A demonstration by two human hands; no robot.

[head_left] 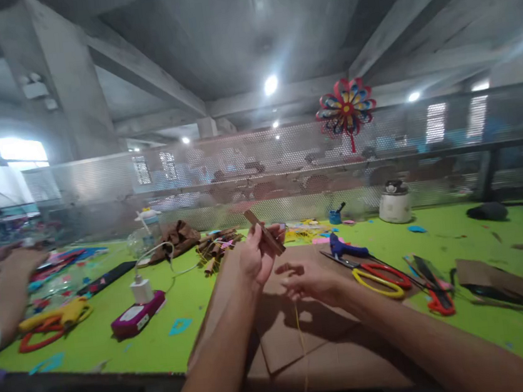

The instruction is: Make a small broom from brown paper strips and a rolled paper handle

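Observation:
A brown rolled strip (270, 240), apparently paper or cloth, is gripped in my left hand (254, 263), its ends sticking out past the fingers. Just to the right, my right hand (313, 283) has thumb and fingers drawn together. From these fingertips a thin yellow string (301, 342) hangs toward the front edge. Whether the string also joins the brown strip cannot be made out. Both hands are above a flat cardboard sheet (309, 326). Scissors with red and yellow handles (378, 277) and a blue glue gun (347, 248) lie beyond my right hand.
A pile of brown rolls with yellow string (217, 245) lies at the back of the green table (189, 349). Left are a purple power strip (138, 314), a yellow glue gun (69, 313) and another person's arm (10, 290). Red-handled scissors (439, 298) lie right.

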